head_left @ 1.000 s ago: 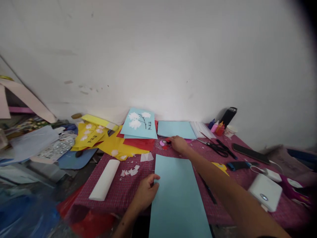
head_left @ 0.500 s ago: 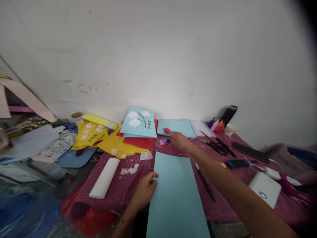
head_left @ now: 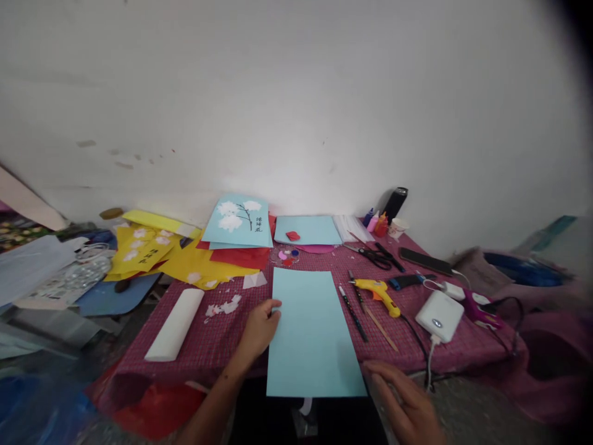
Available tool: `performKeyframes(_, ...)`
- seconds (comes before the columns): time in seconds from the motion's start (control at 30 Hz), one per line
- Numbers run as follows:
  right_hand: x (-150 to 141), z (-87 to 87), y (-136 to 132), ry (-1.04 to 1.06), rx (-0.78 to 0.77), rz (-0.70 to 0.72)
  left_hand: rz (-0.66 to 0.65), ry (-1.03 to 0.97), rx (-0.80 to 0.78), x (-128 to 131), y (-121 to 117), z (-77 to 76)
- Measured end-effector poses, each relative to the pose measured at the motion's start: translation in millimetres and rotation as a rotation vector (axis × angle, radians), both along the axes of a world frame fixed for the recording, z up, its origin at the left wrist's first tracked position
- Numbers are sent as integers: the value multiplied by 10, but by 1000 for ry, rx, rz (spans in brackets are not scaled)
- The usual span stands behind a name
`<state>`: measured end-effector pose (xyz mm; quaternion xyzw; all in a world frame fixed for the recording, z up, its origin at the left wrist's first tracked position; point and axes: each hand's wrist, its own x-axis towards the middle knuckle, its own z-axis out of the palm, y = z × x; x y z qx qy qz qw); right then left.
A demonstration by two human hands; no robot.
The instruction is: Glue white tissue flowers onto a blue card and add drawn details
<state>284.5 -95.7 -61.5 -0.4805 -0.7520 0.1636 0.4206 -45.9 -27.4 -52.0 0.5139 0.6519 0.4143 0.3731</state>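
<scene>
A plain light blue sheet of paper (head_left: 308, 334) lies in front of me, its near end reaching past the table's front edge. My left hand (head_left: 260, 327) is at its left edge, thumb and forefinger closed on the border, other fingers curled. By the sheet's lower right corner is my right hand (head_left: 403, 395), fingers stretched out and nothing held. Farther back, a small folded red paper (head_left: 293, 235) rests on another blue sheet (head_left: 319, 228). To its left stands a blue card (head_left: 238, 222) with white flowers, a dark branch and written characters.
On the right are a yellow glue gun (head_left: 377, 290), scissors (head_left: 370, 254), a patterned pen (head_left: 353, 314), paint bottles (head_left: 381, 224), a black flask (head_left: 396, 203) and a white power bank (head_left: 440, 316) with cables. A white roll (head_left: 176, 324) and paper scraps (head_left: 223, 307) lie left.
My right hand has left the red folded paper and drawn back to the sheet's lower right corner. The sheet's near edge has come into view. My left hand stays at its left edge.
</scene>
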Motion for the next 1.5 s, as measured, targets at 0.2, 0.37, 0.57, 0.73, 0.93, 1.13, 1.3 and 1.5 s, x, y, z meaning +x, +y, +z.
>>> performKeyframes(0.2, 105, -108, -53, -30, 25, -24, 50, 336, 210, 38, -199, 110)
performKeyframes(0.37, 118, -69, 328, -114, 35, -17, -10, 566, 362, -43, -511, 72)
performKeyframes(0.57, -94, 64, 927, -530, -117, -130, -273, 857, 291, -113, -655, 0)
performKeyframes(0.73, -193, 73, 1052, -698, -230, -191, -265, 940, 294, -264, -725, -4)
performKeyframes(0.93, -229, -30, 1112, -646, -202, -247, -221, 951, 318, -456, -458, 71)
performKeyframes(1.13, -300, -106, 1071, -555, -114, -331, -264, 983, 281, -398, -42, 115)
performKeyframes(1.3, -243, -213, 1079, -524, -84, -284, -263, 997, 252, -398, 69, 64)
performKeyframes(1.5, -228, -185, 1094, -437, -41, -277, -249, 1013, 253, -436, 113, 122)
